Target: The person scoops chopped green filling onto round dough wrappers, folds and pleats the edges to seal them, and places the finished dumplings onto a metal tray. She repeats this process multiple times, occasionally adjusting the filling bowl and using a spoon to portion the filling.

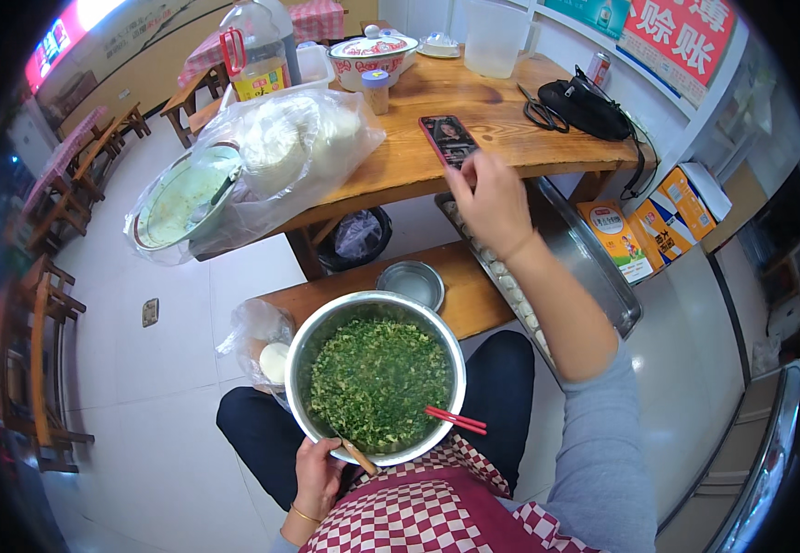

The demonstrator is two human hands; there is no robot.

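Observation:
A large steel bowl [294, 359] of chopped green filling [379, 383] rests at my lap. My left hand [317, 473] grips its near-left rim, beside a wooden handle [358, 455] that leans over the edge. Two red chopsticks [456, 419] stick out over the right side of the rim. My right hand [493, 200], slightly blurred, is raised at the table's front edge with nothing seen in it. Just beyond its fingers lies a phone [449, 138] with a lit screen; whether they touch it I cannot tell.
Ahead stands a wooden table [400, 148] with bagged dough [289, 138], a green-tinted bowl [185, 200], scissors [543, 114] and a black pouch [583, 107]. On the bench [344, 290] sits a round metal dish [411, 283]. A metal tray [586, 256] holds a row of pale pieces.

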